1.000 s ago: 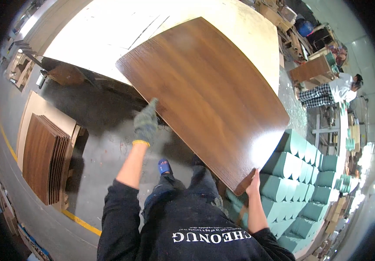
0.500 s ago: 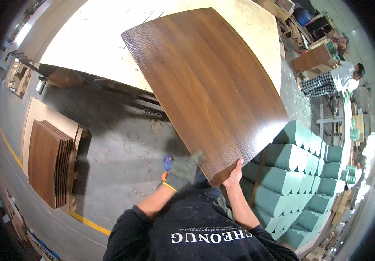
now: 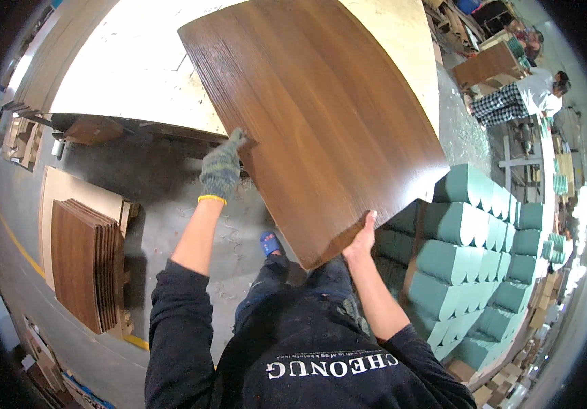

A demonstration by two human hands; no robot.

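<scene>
A large brown wood-grain panel (image 3: 321,129) with rounded corners slants from the pale worktable toward my body. Its near end hangs off the table, above the floor. My left hand (image 3: 222,168), in a grey knitted glove with a yellow cuff, is closed on the panel's left long edge, with fingertips showing on top. My bare right hand (image 3: 360,237) grips the near short edge, its thumb on the upper face and the other fingers hidden underneath.
A pale worktable (image 3: 137,61) spans the far side. To the left, a stack of brown panels (image 3: 82,266) leans by a pale board. Green rounded blocks (image 3: 454,262) are piled at the right. A person in checked trousers (image 3: 498,103) stands beyond them.
My left hand has moved up and away from my body to the middle of the panel's left edge. The panel has shifted slightly left and away, with my right hand still on it.
</scene>
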